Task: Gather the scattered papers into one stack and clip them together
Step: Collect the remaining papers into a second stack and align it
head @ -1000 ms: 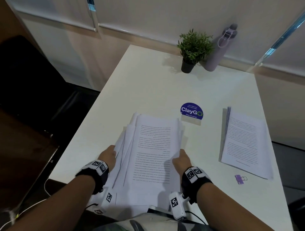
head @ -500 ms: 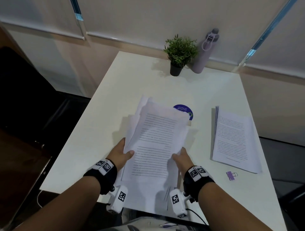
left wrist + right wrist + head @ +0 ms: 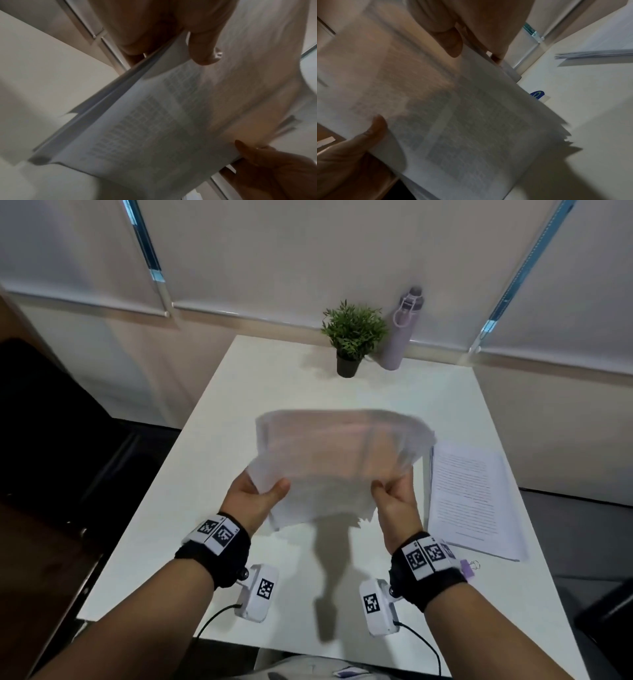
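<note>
A loose bundle of printed papers (image 3: 339, 463) is raised upright above the white table (image 3: 212, 474), blurred by motion, its sheets uneven at the edges. My left hand (image 3: 260, 494) grips the bundle's left side, thumb on the near face. My right hand (image 3: 394, 494) grips the right side the same way. The wrist views show the papers (image 3: 154, 128) (image 3: 462, 121) close up with thumbs pressed on the printed page. A second stack of papers (image 3: 472, 498) lies flat on the table to the right. A purple binder clip (image 3: 467, 568) sits near my right wrist.
A small potted plant (image 3: 352, 337) and a lilac bottle (image 3: 400, 333) stand at the table's far edge. A blue round sticker (image 3: 537, 94) shows behind the papers in the right wrist view. A dark chair (image 3: 51, 440) stands left of the table.
The bundle lay flat under both hands on the table; both hands have now lifted it off the surface and tilted it upright.
</note>
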Available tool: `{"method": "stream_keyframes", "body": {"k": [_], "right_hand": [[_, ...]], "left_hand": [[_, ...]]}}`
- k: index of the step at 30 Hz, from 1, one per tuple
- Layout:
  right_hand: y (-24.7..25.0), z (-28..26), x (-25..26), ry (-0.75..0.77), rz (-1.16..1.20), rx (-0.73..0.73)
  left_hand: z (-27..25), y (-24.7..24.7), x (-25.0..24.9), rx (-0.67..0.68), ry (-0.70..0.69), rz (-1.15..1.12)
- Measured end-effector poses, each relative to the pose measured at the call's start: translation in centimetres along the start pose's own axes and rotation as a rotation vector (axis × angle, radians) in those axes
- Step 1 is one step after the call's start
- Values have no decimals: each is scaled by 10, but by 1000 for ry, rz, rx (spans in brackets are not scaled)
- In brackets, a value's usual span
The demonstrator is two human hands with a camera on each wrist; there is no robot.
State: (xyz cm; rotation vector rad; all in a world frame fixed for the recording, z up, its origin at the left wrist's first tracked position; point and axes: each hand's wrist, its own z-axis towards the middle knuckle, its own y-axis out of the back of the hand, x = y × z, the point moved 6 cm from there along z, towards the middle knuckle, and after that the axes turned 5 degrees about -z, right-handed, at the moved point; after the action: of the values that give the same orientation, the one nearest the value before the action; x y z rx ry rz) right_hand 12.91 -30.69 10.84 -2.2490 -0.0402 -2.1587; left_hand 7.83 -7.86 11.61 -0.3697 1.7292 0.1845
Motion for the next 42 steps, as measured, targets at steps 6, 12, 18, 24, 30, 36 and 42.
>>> {"method": "stream_keyframes", "body": {"k": [6,12,18,24,30,36,42], "right_hand": [[11,1,46,265,-64,-38],[2,-2,76,537,-472,19],[12,0,44,112,57,-9],[-2,8,8,-136,-36,53],[-10,16,-4,-163,-98,27],[-10,22,-22,-161,-203,83],[23,35,-14,47,-401,7]], "left_hand": [[2,-12,-9,52,-61,-1],[1,-15,-17,37,-103,-25],[7,-10,5,-3,39,-24],[16,-15,34,-64,133,23],[22,-20,47,-105,140,88],[18,-20,49,-96,90,237],[22,-20,24,-106,16,308]]}}
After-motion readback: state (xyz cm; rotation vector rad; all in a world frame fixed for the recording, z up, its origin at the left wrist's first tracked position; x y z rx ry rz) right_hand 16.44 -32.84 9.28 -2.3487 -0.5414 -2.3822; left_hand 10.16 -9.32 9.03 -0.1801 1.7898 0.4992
